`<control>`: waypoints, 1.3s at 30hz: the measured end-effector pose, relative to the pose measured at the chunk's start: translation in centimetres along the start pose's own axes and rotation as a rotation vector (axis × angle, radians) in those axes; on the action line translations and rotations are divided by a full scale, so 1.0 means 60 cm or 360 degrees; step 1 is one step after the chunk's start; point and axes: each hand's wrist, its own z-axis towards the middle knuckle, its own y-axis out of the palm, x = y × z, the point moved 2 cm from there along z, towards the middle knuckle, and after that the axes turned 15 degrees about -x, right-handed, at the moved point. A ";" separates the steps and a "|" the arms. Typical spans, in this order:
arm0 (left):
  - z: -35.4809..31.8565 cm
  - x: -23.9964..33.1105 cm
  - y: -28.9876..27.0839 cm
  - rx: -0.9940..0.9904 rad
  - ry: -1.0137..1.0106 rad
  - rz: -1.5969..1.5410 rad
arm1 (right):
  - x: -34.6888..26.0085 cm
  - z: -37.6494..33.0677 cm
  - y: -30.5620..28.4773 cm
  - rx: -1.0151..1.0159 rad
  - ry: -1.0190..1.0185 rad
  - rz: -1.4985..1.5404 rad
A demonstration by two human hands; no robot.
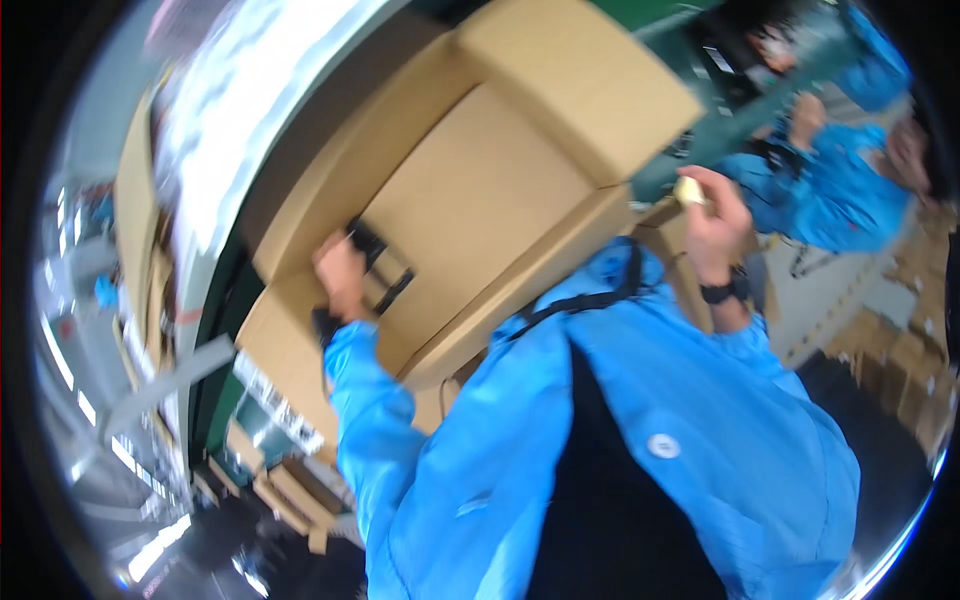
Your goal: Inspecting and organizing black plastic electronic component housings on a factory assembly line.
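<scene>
We are looking down at a big brown cardboard box [490, 190] with its flaps open. It fills the middle of the picture and tips toward two o'clock.

Our left hand [340, 275] is at about nine o'clock from the middle. Its fingers are curled together and pressed down on a small flat brown packet with dark bands [385, 270] that lies on the inside wall of the box. We cannot tell if the fingers really pinch the packet or only push on it.

Our right hand [712, 215] is up at about three o'clock, well away from the box wall. Its fingers are closed around a small pale yellow lump [688, 190]. A dark watch [722, 292] sits on that wrist.

Another person in a blue jacket [835, 190] works at about two o'clock, near our right hand.

We think a few things could go wrong. The picture is blurry, so we seem to be moving fast, and the packet could slip from under the left fingers and slide down into the box. Only one hand is on the box, so it could tip or turn. Our raised right hand could bump the other person, since they are close. The yellow lump is small and could drop.
</scene>
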 end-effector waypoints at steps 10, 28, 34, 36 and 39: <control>-0.016 0.261 -0.185 0.0590 0.0556 -0.0535 | 0.413 0.076 0.107 -0.0666 0.0491 -0.0802; -0.170 0.342 -0.507 0.0752 0.1149 -0.1170 | -0.085 0.106 -0.094 -0.0513 -0.0956 -0.0113; -0.156 0.371 -0.552 0.0681 0.1192 -0.0555 | -0.203 0.090 -0.025 -0.0860 -0.1445 -0.0204; -0.158 0.366 -0.551 0.0607 0.1130 -0.0498 | -0.212 0.084 -0.013 -0.0819 -0.1511 -0.0196; -0.164 0.354 -0.516 0.0809 0.1066 -0.0479 | -0.222 0.080 -0.007 -0.0834 -0.1548 -0.0254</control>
